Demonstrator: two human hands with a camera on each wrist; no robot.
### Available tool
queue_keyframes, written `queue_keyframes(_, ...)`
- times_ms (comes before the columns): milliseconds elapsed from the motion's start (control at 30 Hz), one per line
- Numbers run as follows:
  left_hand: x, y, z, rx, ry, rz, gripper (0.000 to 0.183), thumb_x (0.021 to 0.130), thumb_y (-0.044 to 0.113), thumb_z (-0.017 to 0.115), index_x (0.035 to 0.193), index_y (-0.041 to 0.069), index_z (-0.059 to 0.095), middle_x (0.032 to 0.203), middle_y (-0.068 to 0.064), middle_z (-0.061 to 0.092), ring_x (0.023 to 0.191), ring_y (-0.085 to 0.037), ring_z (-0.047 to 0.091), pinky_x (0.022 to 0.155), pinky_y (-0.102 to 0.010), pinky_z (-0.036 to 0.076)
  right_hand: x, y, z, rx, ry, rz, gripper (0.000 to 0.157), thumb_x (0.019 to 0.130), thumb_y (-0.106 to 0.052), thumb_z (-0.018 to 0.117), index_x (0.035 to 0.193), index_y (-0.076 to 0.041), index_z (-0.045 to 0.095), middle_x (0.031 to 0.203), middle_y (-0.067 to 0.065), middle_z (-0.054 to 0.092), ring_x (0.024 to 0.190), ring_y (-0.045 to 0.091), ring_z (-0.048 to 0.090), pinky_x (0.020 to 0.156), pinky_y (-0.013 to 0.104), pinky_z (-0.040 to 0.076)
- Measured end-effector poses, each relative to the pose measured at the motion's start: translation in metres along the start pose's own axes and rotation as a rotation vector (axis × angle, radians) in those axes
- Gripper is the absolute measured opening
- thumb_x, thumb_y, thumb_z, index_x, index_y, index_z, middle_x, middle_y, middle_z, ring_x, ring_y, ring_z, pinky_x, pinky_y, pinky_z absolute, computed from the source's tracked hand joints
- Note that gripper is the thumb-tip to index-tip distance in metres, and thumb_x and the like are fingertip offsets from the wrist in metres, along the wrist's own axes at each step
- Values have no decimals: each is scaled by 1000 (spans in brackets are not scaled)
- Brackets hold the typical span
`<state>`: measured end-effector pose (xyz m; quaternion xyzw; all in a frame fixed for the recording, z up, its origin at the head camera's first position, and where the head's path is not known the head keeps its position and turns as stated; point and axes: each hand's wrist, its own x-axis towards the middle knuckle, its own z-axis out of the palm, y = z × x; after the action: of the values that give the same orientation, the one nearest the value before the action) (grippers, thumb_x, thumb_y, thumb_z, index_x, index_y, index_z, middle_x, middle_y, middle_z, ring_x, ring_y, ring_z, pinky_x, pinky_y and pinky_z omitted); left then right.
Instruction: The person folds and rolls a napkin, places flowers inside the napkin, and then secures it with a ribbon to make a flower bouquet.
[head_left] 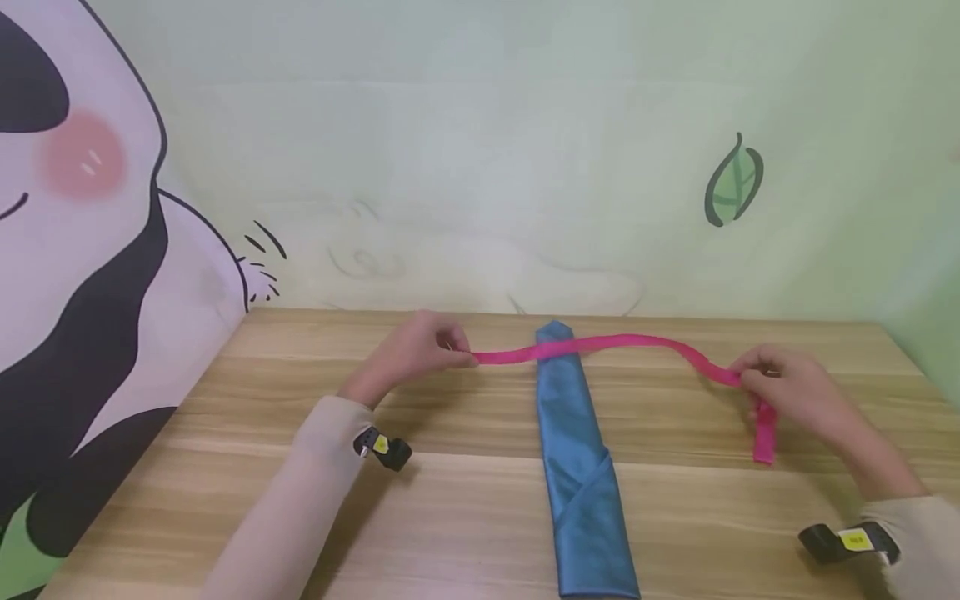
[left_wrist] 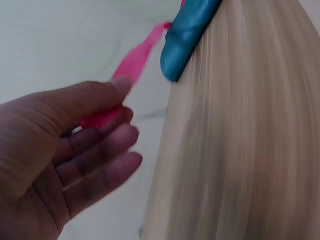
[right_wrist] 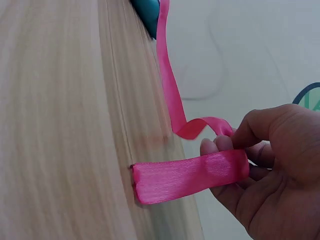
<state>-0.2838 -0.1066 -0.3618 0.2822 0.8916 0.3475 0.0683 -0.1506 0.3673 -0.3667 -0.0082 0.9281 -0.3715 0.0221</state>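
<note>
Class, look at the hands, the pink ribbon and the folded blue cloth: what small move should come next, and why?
Probably lower both hands so the pink ribbon rests across the folded blue cloth: the left hand and right hand pinch it on opposite sides, and in the head view it crosses near the cloth's far end.

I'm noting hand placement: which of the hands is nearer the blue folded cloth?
Left. The left hand pinches the pink ribbon to the left of the blue folded cloth, fairly close; the right hand pinches the ribbon farther away, to the cloth's right.
</note>
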Motion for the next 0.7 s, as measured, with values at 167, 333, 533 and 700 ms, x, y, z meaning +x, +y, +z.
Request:
queue_keyframes(167,-7,-19,-14,-134,-25,-24,5,95,13,81,98,10,78,90,-11,74,75,-24,69,68,-38,60,2,0,0,58,-19,-4,31,112,-9,51,128,15,59,85,11,68,73,21,66,65,30,56)
queue_keyframes(333,-10,-32,-23,-204,-8,-53,17,103,5,67,116,3,78,96,-21,69,73,-27,67,68,-38,61,9,2,-3,72,-40,17,41,114,-23,52,132,13,59,90,12,71,77,21,69,71,30,57)
queue_keyframes(533,-13,-48,-21,-300,16,-152,17,103,9,62,107,-1,74,86,-15,63,70,-22,62,65,-32,57,17,12,0,141,-85,55,45,113,-28,53,132,13,58,84,10,68,74,23,68,73,31,54)
queue_keyframes(700,-15,-62,-17,-366,-16,-229,20,104,16,62,105,-2,72,91,-14,69,76,-24,69,69,-36,60,22,16,6,186,-113,82,45,112,-24,57,134,15,57,78,8,63,70,22,65,69,31,54)
